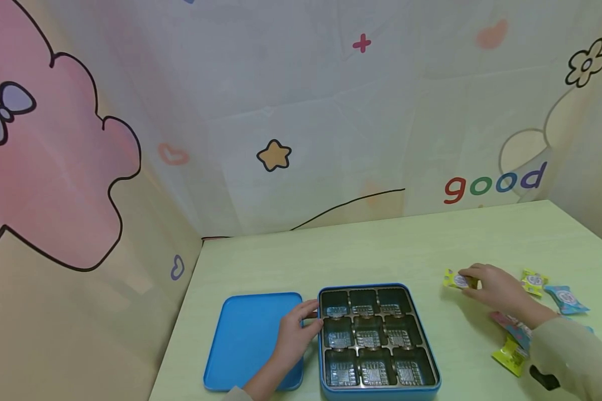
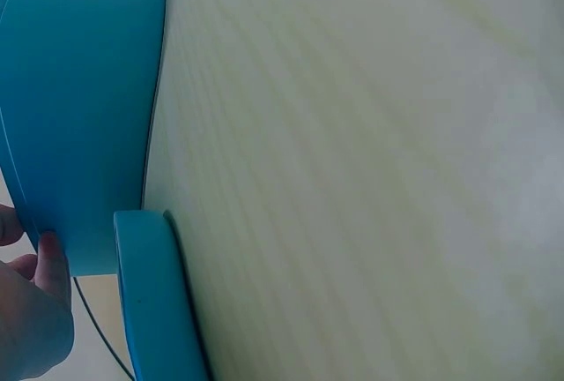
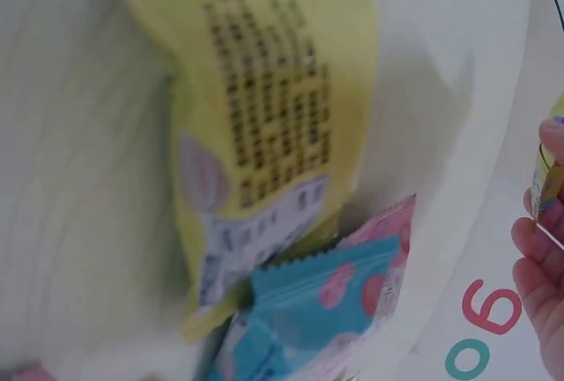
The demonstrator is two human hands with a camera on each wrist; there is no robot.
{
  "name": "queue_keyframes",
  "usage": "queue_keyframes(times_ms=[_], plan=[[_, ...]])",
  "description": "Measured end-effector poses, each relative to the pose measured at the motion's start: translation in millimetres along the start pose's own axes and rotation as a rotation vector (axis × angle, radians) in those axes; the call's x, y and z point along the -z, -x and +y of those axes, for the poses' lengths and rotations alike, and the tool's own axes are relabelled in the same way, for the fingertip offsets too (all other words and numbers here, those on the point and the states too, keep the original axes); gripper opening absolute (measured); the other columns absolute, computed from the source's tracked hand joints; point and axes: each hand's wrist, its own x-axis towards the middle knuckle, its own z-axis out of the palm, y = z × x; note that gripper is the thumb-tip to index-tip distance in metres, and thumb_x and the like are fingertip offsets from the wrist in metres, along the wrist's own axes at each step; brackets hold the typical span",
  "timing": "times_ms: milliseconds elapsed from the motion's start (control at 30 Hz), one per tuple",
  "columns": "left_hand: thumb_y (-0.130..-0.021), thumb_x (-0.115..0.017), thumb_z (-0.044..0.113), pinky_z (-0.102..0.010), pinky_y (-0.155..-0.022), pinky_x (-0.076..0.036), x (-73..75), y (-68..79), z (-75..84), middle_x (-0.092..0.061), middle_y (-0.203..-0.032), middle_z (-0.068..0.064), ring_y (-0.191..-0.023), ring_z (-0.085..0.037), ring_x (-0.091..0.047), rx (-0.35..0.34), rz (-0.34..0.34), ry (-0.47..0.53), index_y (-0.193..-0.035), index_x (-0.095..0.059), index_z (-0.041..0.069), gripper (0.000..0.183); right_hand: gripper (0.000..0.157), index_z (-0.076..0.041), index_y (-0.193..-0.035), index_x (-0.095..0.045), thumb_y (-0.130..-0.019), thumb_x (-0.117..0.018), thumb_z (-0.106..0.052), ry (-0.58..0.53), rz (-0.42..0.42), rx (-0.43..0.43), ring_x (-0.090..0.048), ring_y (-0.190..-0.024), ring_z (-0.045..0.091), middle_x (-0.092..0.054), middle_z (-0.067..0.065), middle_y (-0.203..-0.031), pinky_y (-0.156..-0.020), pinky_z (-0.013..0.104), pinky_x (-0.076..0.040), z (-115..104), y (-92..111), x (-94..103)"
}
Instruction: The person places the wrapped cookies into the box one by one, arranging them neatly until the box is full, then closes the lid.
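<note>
A blue tin box (image 1: 381,393) with a dark insert of several bare compartments stands at the front middle of the table. My left hand (image 1: 295,335) touches its left rim; in the left wrist view the fingers (image 2: 51,262) rest against the box's blue side (image 2: 79,116). Over to the right, my right hand (image 1: 496,288) pinches a yellow candy packet (image 1: 451,278) between thumb and fingertips. The right wrist view shows that packet only partly, at its right edge, in the fingers (image 3: 538,253).
The blue lid (image 1: 251,340) lies left of the box. Near my right forearm lie more wrapped candies: a yellow packet (image 1: 534,282), a blue packet (image 1: 567,299), a pink-and-blue packet (image 1: 516,329) and another yellow packet (image 1: 510,356). A printed curtain (image 1: 331,111) hangs behind the table.
</note>
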Motion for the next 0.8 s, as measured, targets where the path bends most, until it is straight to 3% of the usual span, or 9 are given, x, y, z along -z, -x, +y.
queue_keyframes(times_ms=[300,367,600,800], plan=[[-0.084,-0.054,0.004,-0.022,-0.074,-0.050,3.2,11.4,36.0,-0.047,-0.125,-0.023,-0.105,-0.037,-0.053,0.007,0.010,-0.024,-0.119,-0.052,-0.008,0.036,0.040,0.004,-0.106,-0.061,-0.074,-0.068,-0.019,-0.029,0.032,0.027,-0.055,-0.093,0.037,-0.061,0.021,-0.101,-0.079,0.052,-0.046,-16.1,-2.2,4.6],[-0.084,-0.054,0.004,-0.022,-0.073,-0.050,3.2,10.9,34.7,-0.047,-0.125,-0.023,-0.104,-0.037,-0.052,0.005,0.007,-0.025,-0.119,-0.052,-0.009,0.037,0.040,0.003,-0.106,-0.061,-0.074,-0.068,-0.020,-0.034,0.035,0.033,-0.055,-0.093,0.037,-0.061,0.021,-0.102,-0.079,0.052,-0.046,-19.2,-2.7,4.7],[-0.084,-0.058,0.011,-0.021,-0.072,-0.051,-0.1,0.2,1.1,-0.049,-0.127,-0.016,-0.104,-0.031,-0.054,-0.002,0.012,-0.011,-0.120,-0.054,-0.001,0.038,0.039,0.002,-0.106,-0.062,-0.075,-0.068,-0.019,-0.033,0.060,0.074,-0.056,-0.091,0.033,-0.061,0.019,-0.101,-0.077,0.049,-0.048,-31.9,-5.0,5.5],[-0.084,-0.059,0.015,-0.020,-0.073,-0.051,-0.7,-1.2,-3.2,-0.050,-0.127,-0.013,-0.104,-0.029,-0.055,-0.008,0.015,-0.026,-0.120,-0.054,0.001,0.039,0.039,0.002,-0.107,-0.062,-0.075,-0.068,-0.018,-0.031,0.048,0.074,-0.056,-0.091,0.033,-0.060,0.019,-0.101,-0.076,0.048,-0.048,-43.1,-6.7,6.6]])
